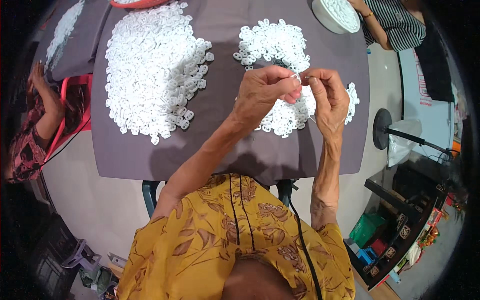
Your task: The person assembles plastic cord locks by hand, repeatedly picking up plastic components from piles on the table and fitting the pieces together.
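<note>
My left hand pinches a small white plastic piece between thumb and fingers. My right hand meets it fingertip to fingertip and holds a thin needle-like pin that points down. Both hands hover above a heap of small white plastic pieces on the grey table cloth. A smaller heap of the same pieces lies just beyond my hands, and a large heap spreads out to the left.
A white bowl full of pieces stands at the far right, beside a person in a striped top. Another person sits at the left edge. A red basket rim shows at the top. A black lamp stand stands right of the table.
</note>
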Available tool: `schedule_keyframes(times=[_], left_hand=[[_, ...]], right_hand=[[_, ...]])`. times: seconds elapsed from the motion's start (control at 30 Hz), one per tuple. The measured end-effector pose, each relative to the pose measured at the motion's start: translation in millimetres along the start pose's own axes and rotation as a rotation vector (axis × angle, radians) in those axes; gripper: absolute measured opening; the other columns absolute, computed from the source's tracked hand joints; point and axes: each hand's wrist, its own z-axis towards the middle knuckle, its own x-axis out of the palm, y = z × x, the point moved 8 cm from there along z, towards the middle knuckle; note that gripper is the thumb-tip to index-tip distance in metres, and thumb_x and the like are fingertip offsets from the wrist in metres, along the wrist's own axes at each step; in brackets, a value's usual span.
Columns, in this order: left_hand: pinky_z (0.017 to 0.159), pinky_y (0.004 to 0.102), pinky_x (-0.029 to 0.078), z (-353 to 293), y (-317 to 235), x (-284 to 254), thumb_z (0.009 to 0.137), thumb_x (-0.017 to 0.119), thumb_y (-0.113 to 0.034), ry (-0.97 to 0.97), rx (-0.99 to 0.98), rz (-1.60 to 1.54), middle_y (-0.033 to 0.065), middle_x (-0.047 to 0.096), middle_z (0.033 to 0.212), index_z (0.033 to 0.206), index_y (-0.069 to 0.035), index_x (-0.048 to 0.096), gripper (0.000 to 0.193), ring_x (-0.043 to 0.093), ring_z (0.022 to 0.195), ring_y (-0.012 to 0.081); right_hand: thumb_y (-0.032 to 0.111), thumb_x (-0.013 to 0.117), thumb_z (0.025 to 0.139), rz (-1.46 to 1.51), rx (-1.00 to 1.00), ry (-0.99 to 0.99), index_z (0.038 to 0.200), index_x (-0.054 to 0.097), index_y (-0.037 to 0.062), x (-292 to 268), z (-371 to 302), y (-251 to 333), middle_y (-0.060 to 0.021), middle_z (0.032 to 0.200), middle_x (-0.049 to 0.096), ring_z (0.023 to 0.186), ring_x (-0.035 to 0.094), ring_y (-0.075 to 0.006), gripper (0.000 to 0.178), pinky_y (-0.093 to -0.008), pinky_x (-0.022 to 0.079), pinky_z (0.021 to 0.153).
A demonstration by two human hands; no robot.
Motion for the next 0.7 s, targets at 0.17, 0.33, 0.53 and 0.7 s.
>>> schedule_keyframes(times=[0.17, 0.33, 0.53, 0.7], left_hand=[[0.061, 0.0230, 0.049, -2.7, -0.9, -1.8, 0.078, 0.060, -0.011, -0.010, -0.005, -0.007, 0.0081, 0.061, 0.075, 0.084, 0.004, 0.061, 0.016, 0.058, 0.066, 0.0112], [0.061, 0.0229, 0.049, -2.1, -1.6, -0.4, 0.076, 0.059, -0.009, -0.002, -0.002, -0.002, 0.0075, 0.061, 0.074, 0.083, 0.003, 0.061, 0.014, 0.057, 0.066, 0.0109], [0.061, 0.0221, 0.047, -1.2, -1.2, -2.2, 0.075, 0.060, -0.010, -0.008, 0.002, 0.027, 0.0061, 0.061, 0.072, 0.082, 0.003, 0.062, 0.015, 0.056, 0.065, 0.0097], [0.061, 0.0214, 0.047, -2.6, -3.6, -2.5, 0.075, 0.061, -0.011, 0.002, 0.016, 0.079, 0.0053, 0.061, 0.070, 0.082, 0.002, 0.063, 0.015, 0.056, 0.064, 0.0088]], right_hand=[[0.008, 0.050, 0.088, -0.080, -0.034, 0.071, 0.090, 0.054, -0.0020, 7.8, 0.7, 7.4, -0.0069, 0.087, 0.059, 0.077, 0.052, -0.0101, 0.011, -0.0219, 0.042, 0.069], [0.008, 0.050, 0.088, -0.108, -0.064, 0.089, 0.090, 0.054, -0.0019, 8.8, 0.6, 8.1, -0.0062, 0.087, 0.059, 0.076, 0.051, -0.0092, 0.011, -0.0214, 0.042, 0.068], [0.002, 0.053, 0.083, -0.122, -0.116, 0.049, 0.085, 0.055, -0.0009, 9.7, 1.6, 13.2, -0.0066, 0.076, 0.060, 0.067, 0.056, -0.0126, 0.004, -0.0245, 0.045, 0.061], [0.002, 0.054, 0.082, -0.164, -0.142, 0.068, 0.083, 0.054, -0.0020, 9.4, 2.4, 17.4, -0.0082, 0.075, 0.059, 0.068, 0.058, -0.0162, 0.004, -0.0274, 0.047, 0.065]])
